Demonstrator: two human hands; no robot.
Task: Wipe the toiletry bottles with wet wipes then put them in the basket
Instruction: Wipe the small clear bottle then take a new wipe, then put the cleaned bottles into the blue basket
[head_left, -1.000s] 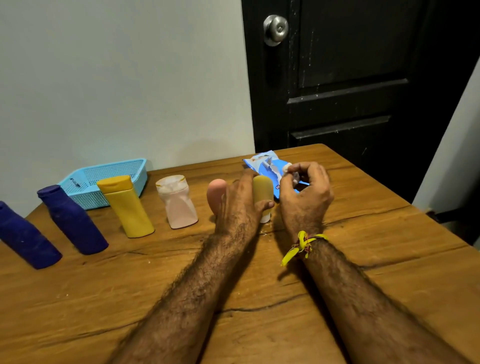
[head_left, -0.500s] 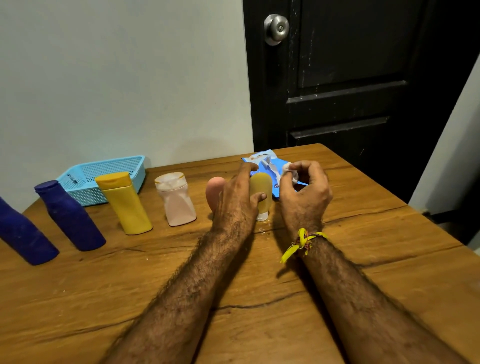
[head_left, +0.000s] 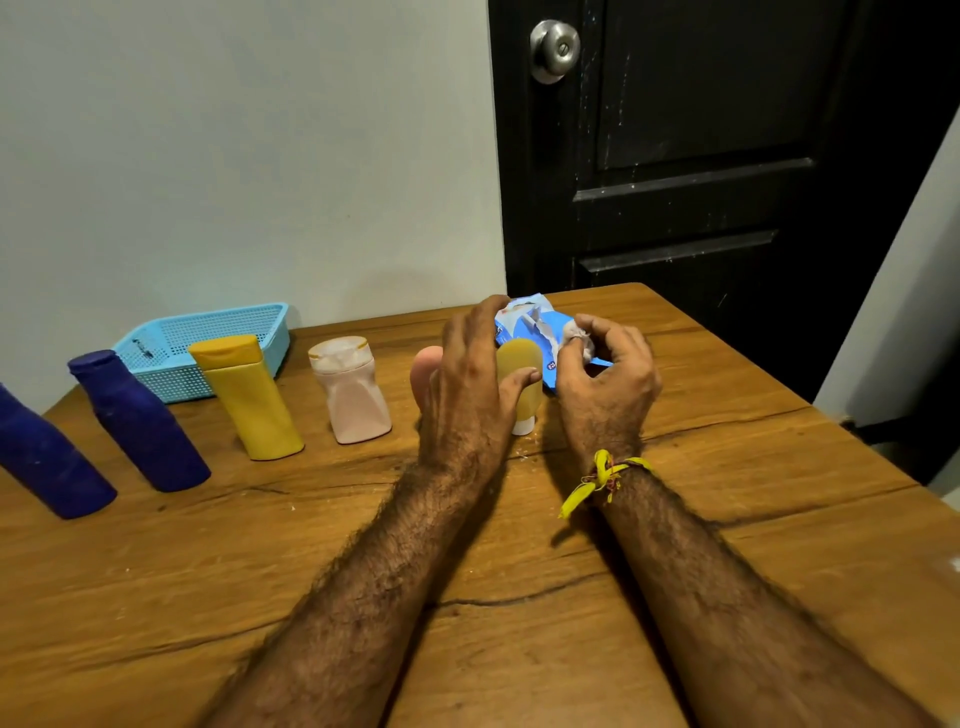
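Wooden table carries everything. Blue basket at far left edge by wall, well left of the wipes pack. Two dark blue bottles, yellow bottle, pale pink bottle in a row btwn basket & pack. Left hand grips small amber bottle standing cap-down just in front of pack. Right hand, just right of pack, pinches white wipe w/ curled fingers.

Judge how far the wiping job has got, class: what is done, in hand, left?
Done: nothing; the blue basket holds no bottles. In hand: the right hand pinches a wet wipe at the pack; the left hand holds the small yellow tube. Left: all six bottles stand unwiped on the table.
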